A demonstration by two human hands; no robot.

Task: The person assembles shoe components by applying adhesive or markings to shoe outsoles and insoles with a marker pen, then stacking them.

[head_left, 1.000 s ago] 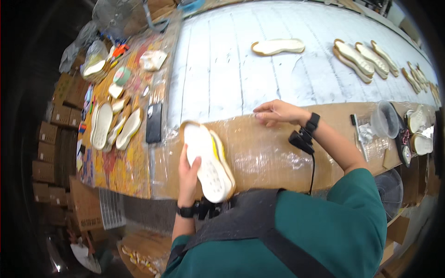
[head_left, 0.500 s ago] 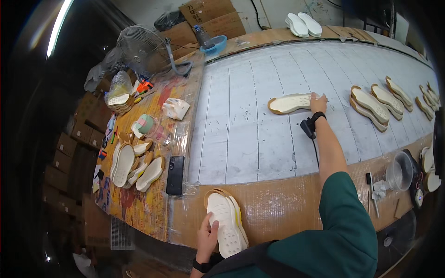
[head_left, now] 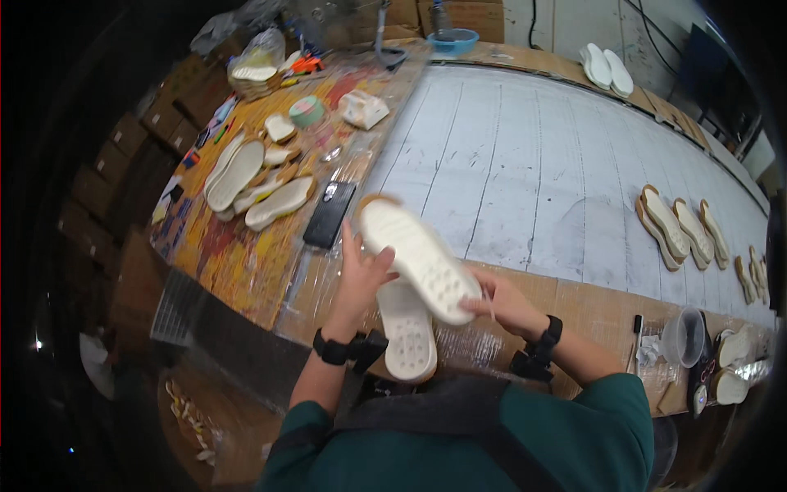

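Note:
A cream-white shoe sole (head_left: 418,258) with a tan rim at its far end is held tilted above the front edge of the table. My right hand (head_left: 510,303) grips its near right end, thumb on the holed upper face. Beside its left edge is my left hand (head_left: 361,277), index finger and thumb spread apart, the thumb against or very near the sole; its other fingers are partly hidden. Below the held sole, another cream sole (head_left: 408,338) lies on the brown table edge, partly covered. Dark straps with small black devices circle both wrists.
A white lined sheet (head_left: 492,172) covers the worktop, with several soles (head_left: 662,230) at its right. On the left table are a phone (head_left: 329,215), more soles (head_left: 238,176) and a green tape roll (head_left: 307,111). A clear plastic cup (head_left: 682,338) stands at the right.
My right hand has brought the sole from the white sheet back toward me. My left hand has lifted off the near soles and moved up beside it. The view has shifted.

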